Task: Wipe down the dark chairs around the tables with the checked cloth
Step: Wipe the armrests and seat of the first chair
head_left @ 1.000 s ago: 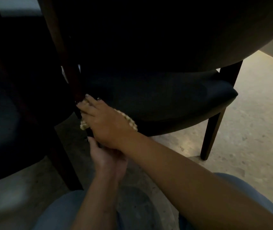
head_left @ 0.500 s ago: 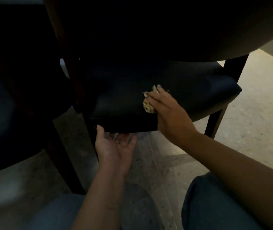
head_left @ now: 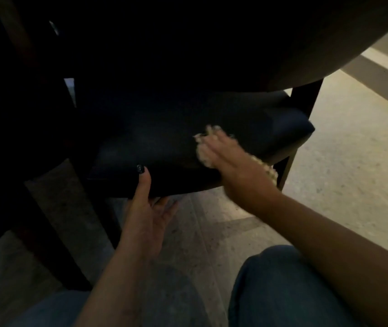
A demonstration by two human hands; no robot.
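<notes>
The right hand [head_left: 229, 159] lies flat, palm down, on the seat of the dark chair [head_left: 164, 147], near the seat's front edge and closer to its right corner. Under this hand is the checked cloth [head_left: 203, 156]. Only small pale parts of the cloth show: a bit past the fingertips, a lump at the left side of the hand and a strip at the wrist side. The fingers are stretched out over the cloth and press it on the seat, not curled around it. The hand and cloth are blurred, so the check pattern is hard to make out.

The left hand [head_left: 144, 215] holds the front edge of the seat near its left corner. The thumb, with a dark painted nail, lies on top of the seat, and the other fingers go under the edge, where they are mostly hidden. The hand is half open.

The back part of the seat and the chair's backrest are lost in deep shadow under the worktop [head_left: 306, 43], whose round edge crosses the upper right. A second dark chair [head_left: 11, 161] at the left is cut off by the frame. At the bottom edge, two knees in blue jeans [head_left: 282, 291] are partly in view above the pale speckled floor [head_left: 353, 173].
</notes>
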